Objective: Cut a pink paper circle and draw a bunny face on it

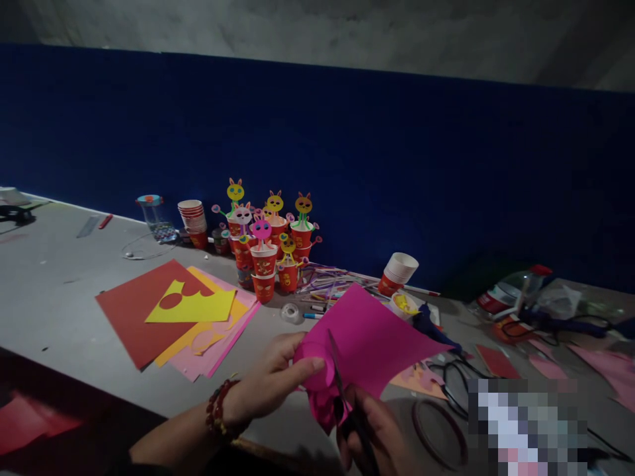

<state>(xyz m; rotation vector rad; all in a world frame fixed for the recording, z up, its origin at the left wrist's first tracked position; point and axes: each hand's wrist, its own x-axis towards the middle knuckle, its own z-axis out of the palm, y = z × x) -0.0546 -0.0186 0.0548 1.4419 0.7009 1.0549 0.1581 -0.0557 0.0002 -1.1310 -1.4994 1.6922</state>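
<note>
My left hand [280, 373] grips a sheet of magenta paper [370, 330] near its left edge, with the thumb pressing on a round part. Whether this round part is a separate disc or a piece of the same sheet, I cannot tell. Scissors with black handles [338, 370] are in my right hand [372, 423], their blades pointing up and lying against the paper beside the round part. A curled flap of the paper hangs below, between both hands. My right fingers are wrapped round the scissor handles and partly hidden.
Red, orange, yellow and pink sheets [143, 317] lie at left. Red paper cups with animal-face figures [264, 264] stand behind, beside scattered coloured sticks [330, 281]. A tape roll [290, 313] is nearer. To the right are a plastic bottle [510, 294], black cables and paper scraps.
</note>
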